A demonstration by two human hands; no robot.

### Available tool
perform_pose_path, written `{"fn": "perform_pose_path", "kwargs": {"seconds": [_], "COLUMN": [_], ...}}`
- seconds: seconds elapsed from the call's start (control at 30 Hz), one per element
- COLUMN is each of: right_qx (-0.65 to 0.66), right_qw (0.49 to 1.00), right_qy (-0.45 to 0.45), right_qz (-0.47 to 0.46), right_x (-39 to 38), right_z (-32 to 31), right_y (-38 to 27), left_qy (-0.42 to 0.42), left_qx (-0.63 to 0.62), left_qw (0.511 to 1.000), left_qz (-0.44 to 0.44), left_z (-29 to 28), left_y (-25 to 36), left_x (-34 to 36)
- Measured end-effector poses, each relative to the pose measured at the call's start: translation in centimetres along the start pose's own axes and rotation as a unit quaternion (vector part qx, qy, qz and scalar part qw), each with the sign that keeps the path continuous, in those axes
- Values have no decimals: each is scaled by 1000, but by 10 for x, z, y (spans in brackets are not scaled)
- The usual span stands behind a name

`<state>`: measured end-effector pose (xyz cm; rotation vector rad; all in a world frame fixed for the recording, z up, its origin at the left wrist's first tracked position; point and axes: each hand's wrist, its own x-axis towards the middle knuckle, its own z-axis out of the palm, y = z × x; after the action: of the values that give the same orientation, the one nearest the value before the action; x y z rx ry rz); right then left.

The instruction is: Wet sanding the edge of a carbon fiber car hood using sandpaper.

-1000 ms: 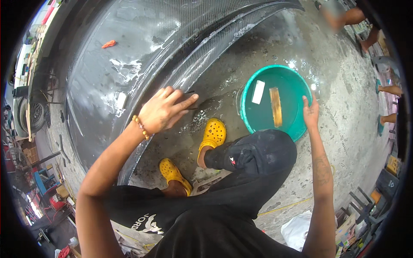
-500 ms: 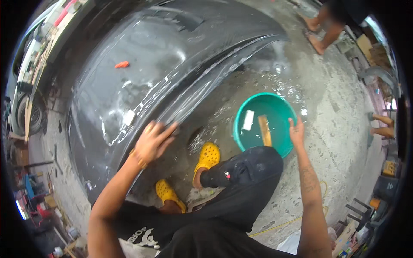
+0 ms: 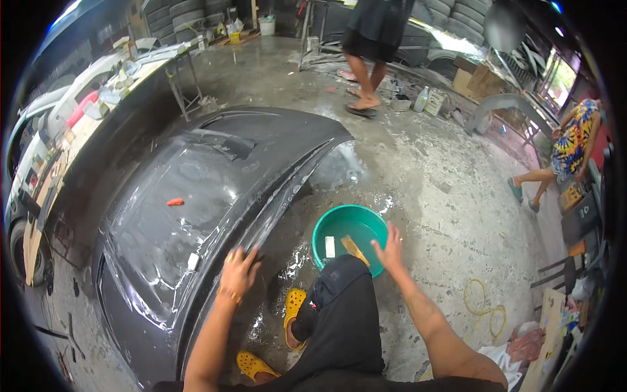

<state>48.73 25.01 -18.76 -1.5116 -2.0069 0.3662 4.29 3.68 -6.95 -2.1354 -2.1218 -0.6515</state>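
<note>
While wet panel (image 3: 206,225) is seemingly rubbed by left hand (image 3: 239,273), grip unclear, right hand (image 3: 392,251) is spread near basin (image 3: 315,236); even contact needed.

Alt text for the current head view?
A person's left hand is at the edge of a wet dark car hood; their open right hand is at a green tub containing water, a white block and a wooden strip. An orange piece lies on the hood.

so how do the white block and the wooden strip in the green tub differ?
Length: the wooden strip looks longer than the white block.
Pose: the block runs nearly upright in the picture, the strip slants.
Colour: the strip is brown, the block white.
Both: inside the green tub.
</note>
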Motion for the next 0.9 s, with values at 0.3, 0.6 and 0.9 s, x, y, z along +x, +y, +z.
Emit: {"fn": "perform_pose_path", "kwargs": {"seconds": [0.3,0.6,0.9], "right_qx": [-165,-172,-190], "right_qw": [954,951,961], "right_qy": [-148,-136,-170], "right_qz": [-204,-219,-103], "right_x": [-80,-29,45], "right_z": [25,11,55], "right_y": [-51,-31,-51], "left_qy": [10,22,72], "left_qx": [-13,-28,-8], "left_qw": [990,983,979], "left_qz": [-139,-179,-189], "left_z": [-87,-165,-236], "left_y": [-13,10,21], "left_x": [-144,-158,-165]}}
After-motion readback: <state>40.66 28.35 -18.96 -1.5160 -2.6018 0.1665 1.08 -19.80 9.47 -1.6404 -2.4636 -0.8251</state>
